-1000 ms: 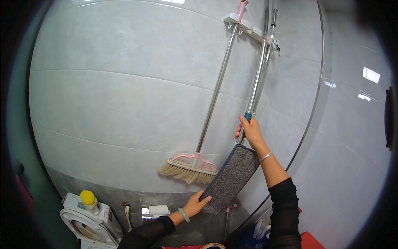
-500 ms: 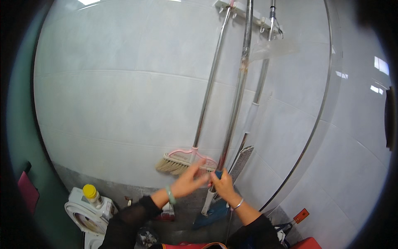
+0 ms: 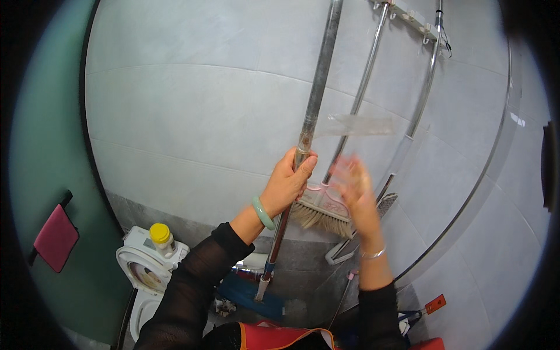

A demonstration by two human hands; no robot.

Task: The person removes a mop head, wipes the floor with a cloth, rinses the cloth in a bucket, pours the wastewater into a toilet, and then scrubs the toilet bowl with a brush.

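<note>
My left hand, with a green bangle at its wrist, is closed around a long metal pole. The pole slants down to a blue, flat mop-like head near the floor. A strip of clear film sticks out from the pole just above my grip. To the right, my right hand is raised, blurred by motion, with its fingers apart and nothing visible in it. Behind it a broom with a pink and white head and pale bristles hangs against the wall, partly covered by my fingers.
A white holder with hooks runs along the upper wall. Another metal-handled mop hangs right of the broom. At lower left stand a toilet and a yellow-lidded container. A pink cloth hangs on the green door.
The view has shifted left. My left hand now grips the pole higher up, and my right hand has let go of it. The pole's lower end has swung left, away from the broom.
</note>
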